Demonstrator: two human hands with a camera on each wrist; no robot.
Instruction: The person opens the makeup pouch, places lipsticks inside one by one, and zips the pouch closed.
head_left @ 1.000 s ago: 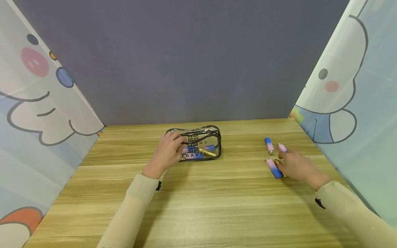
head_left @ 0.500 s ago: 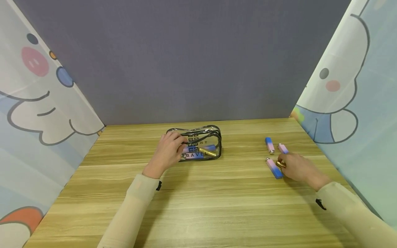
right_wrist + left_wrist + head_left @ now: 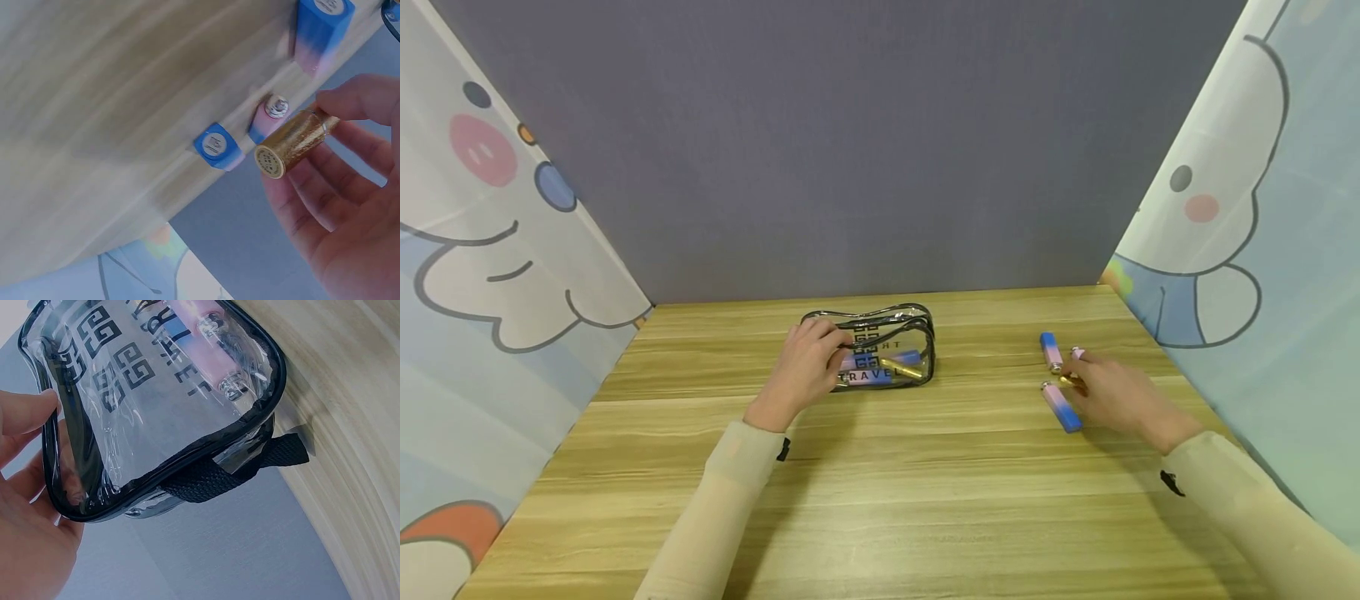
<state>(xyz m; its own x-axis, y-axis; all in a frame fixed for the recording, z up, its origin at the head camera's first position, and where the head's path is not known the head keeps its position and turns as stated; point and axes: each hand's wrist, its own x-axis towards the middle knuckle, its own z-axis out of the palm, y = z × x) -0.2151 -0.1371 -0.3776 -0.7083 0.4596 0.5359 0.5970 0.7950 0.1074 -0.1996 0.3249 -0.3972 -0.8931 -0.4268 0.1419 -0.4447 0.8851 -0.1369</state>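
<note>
My left hand (image 3: 805, 358) pinches the black-edged rim of a clear zip pouch (image 3: 932, 358) near the back middle of the table. In the left wrist view the thumb lies on the near side of the pouch's edge and the fingers behind it. Pink-and-blue tubes (image 3: 215, 359) with silvery ends show inside the pouch, and a gold tube (image 3: 901, 367) shows there in the head view. On the right, my right hand (image 3: 1120, 396) holds a gold lipstick tube (image 3: 294, 144) between thumb and fingers, its round labelled end pointing away from the palm.
Around the right hand lie three pink-and-blue tubes: one behind (image 3: 1051, 352), one in front (image 3: 1062, 407), and one partly hidden by the fingers (image 3: 1078, 353). A grey panel (image 3: 865, 167) rises along the table's back edge. Cartoon-printed curtains (image 3: 1210, 275) flank both sides.
The right hand has picked at the gold lipstick tube and now grips it, turned differently and slightly farther back among the tubes. The left hand and the pouch have stayed in place.
</note>
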